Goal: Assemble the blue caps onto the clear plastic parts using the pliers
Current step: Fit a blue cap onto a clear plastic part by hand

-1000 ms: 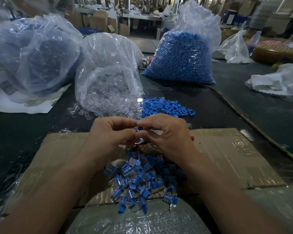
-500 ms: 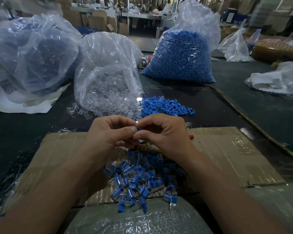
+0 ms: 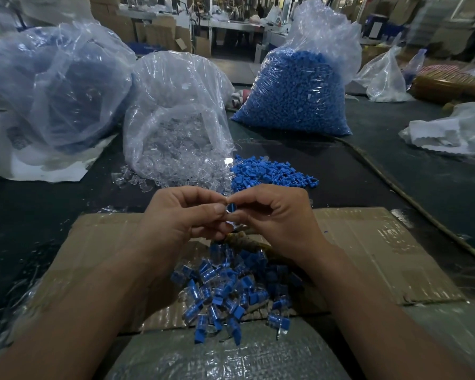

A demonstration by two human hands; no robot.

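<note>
fitting step: left hand point(image 3: 181, 215) grip pinches the clear part point(image 3: 226, 213), right hand point(image 3: 274, 218) pinches a blue cap point(image 3: 232, 207) onto it. next i'd seat it square, then take the pliers, likely those wrapped handles point(image 3: 244, 240) below.

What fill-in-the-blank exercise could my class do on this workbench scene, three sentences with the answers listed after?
1. The left hand and right hand together pinch a small piece whose cap is ____.
2. The pile of capped parts below the hands lies on a flat sheet of ____.
3. The bag of clear parts stands to the ____ of the bag of blue caps.

Missing words: blue; cardboard; left.
</note>
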